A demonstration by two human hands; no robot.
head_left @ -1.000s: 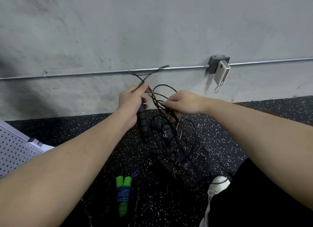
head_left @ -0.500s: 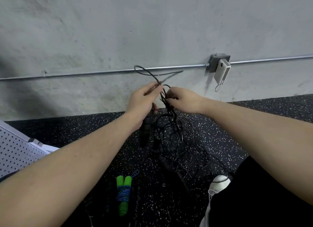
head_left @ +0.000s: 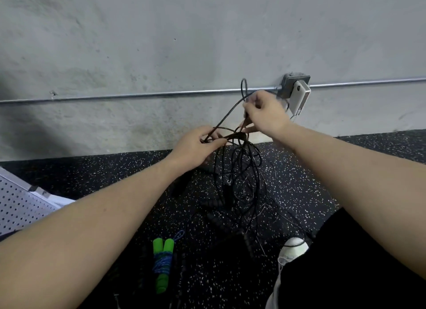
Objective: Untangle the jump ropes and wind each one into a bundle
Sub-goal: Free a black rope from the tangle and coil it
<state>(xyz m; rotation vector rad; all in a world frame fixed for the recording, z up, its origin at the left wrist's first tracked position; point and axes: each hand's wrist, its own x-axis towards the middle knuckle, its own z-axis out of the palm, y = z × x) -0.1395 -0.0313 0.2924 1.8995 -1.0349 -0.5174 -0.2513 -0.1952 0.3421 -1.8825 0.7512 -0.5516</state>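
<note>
right hand (head_left: pixel 265 115) now higher, both grips pinching black ropes (head_left: pixel 239 170), handles lost in tangle

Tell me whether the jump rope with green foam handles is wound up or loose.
Wound up. The jump rope with green foam handles lies on the black speckled floor, handles side by side, its blue cord wrapped around them.

One head-worn camera looks forward and down, close over both forearms, facing the far concrete wall (head_left: pixel 207 43) and speckled floor (head_left: pixel 299 170) (no second view).
</note>
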